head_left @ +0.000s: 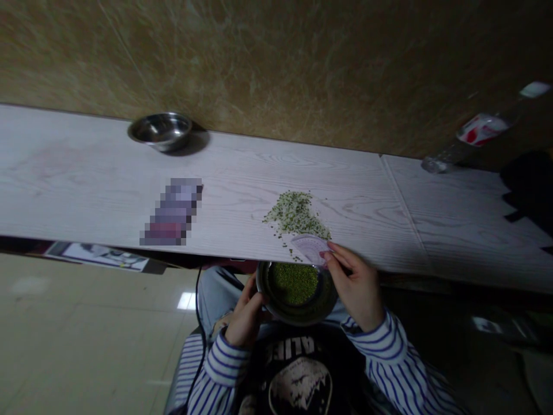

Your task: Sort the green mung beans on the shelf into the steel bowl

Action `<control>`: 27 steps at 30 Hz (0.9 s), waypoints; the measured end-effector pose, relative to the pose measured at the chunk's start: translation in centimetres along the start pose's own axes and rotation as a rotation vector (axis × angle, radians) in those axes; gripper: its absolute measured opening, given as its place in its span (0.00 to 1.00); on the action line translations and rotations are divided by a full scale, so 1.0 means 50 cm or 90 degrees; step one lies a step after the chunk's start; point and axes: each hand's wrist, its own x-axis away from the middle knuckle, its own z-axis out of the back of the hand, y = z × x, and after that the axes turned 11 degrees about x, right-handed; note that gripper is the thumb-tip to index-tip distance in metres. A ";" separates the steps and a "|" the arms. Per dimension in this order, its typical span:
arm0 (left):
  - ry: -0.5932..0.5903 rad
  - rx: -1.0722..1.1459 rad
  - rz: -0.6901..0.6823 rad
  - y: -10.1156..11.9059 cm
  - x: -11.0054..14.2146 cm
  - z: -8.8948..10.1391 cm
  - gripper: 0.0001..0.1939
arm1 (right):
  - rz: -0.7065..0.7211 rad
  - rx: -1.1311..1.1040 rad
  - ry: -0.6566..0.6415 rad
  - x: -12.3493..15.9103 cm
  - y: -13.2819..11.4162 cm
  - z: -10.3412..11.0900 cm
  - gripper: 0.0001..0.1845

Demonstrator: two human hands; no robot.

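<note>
My left hand [247,316] grips the left rim of a metal bowl [298,316], held just below the table's front edge. Green beans [297,283], mung beans by their look, cover the bowl's bottom. Between the fingers and thumb of my right hand [356,282] is a clear plastic protractor [309,248], lying flat at the table edge above the bowl. Just beyond it a pile of white grains mixed with green beans [296,213] is spread on the table. A few loose beans lie left of the protractor, near the edge.
The pale wood-grain table [233,190] runs along a marbled wall. An empty metal bowl [161,131] stands at the back left. A pixelated flat object [171,213] lies left of the pile. A plastic bottle [479,129] and a dark bag-like item [531,190] are at the right.
</note>
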 end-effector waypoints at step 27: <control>0.045 0.002 -0.023 0.023 -0.003 0.020 0.38 | 0.017 -0.011 -0.050 -0.024 -0.015 -0.015 0.19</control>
